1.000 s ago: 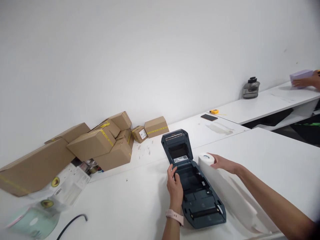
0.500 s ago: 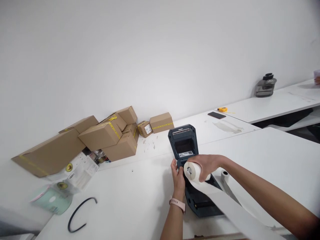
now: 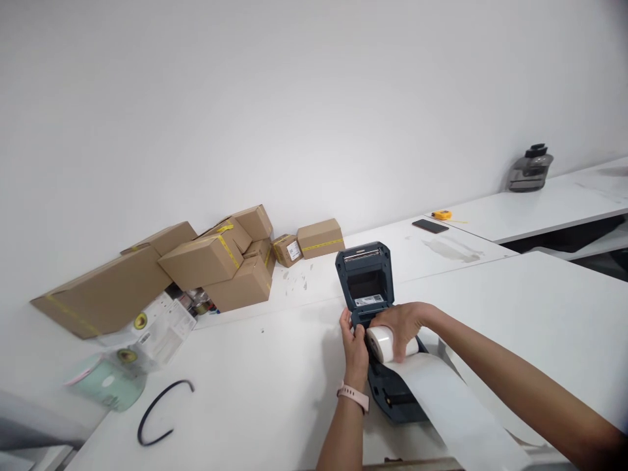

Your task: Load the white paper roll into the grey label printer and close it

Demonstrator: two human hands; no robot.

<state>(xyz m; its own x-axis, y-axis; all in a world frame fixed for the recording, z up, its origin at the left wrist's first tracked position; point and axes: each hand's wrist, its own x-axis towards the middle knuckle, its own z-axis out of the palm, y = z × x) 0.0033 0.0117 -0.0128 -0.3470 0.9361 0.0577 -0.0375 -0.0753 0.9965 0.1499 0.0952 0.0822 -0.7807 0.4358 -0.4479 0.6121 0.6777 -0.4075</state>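
A dark blue label printer [image 3: 366, 281] stands on the white table with its lid up. My right hand [image 3: 400, 324] grips a roll of white labels [image 3: 385, 343] from above, down in the printer's open bay. From the roll a long strip of label paper [image 3: 456, 405] runs over the printer's front toward me and off the table edge. My left hand [image 3: 354, 343], with a pink wristband, holds the left side of the printer near the hinge; its thumb is close to the roll's end. My right fingertips are partly hidden behind the roll.
Several cardboard boxes [image 3: 201, 265] are piled at the back left. Before them are a clear package [image 3: 161, 330] and a mint-green tub [image 3: 108, 386]. A black curved strip [image 3: 152, 409] lies on the table. Farther right are a phone [image 3: 430, 226], a yellow tape measure [image 3: 441, 214] and a dark jug [image 3: 530, 171].
The roll has turned and settled lower in the printer bay, still in my right hand. The paper strip now lies flatter and broader across the front. The view has shifted slightly.
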